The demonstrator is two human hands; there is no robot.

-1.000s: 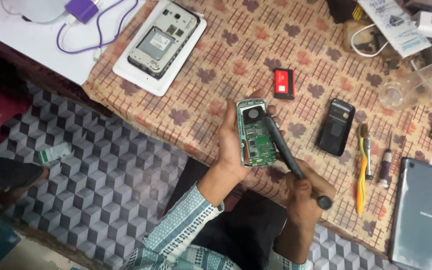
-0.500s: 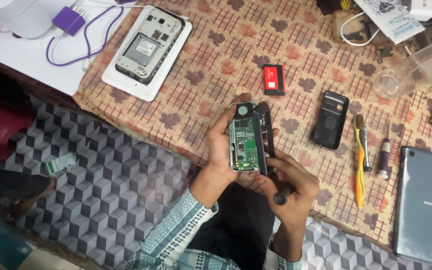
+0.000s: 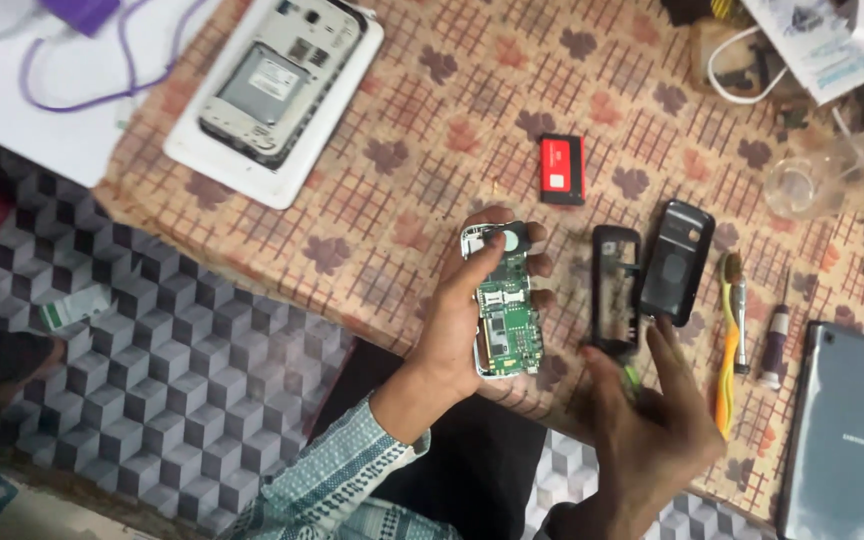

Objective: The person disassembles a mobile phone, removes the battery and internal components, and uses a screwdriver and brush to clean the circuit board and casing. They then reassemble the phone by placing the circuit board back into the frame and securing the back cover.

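Circuit board (image 3: 504,305) of a small phone, green and bare, stands in the grip of the left hand (image 3: 460,325): the thumb presses across its upper face and the fingers (image 3: 542,266) curl round its far edge, pinching it above the near edge of the bench (image 3: 402,130). Its long axis runs nearly straight away from the person, the end with the round grey part pointing toward the far side and the connector end pointing back at the wrist.

Just right of that grip, a black phone frame (image 3: 615,290) lies flat on the patterned cloth, its long axis parallel to the board. A black back cover (image 3: 677,262) lies touching it on the far right side. The right hand (image 3: 652,420) hovers below the frame with fingers spread and blurred; its fingertips are close to the frame's near end, and it holds nothing I can make out.

Half a second ago the frame was pressed against the board inside both hands, along with a dark tool; now the frame rests on the bench, apart from the board, and the right hand has opened. The board has kept about the same direction.

Beyond the grip lies a red battery (image 3: 562,169).
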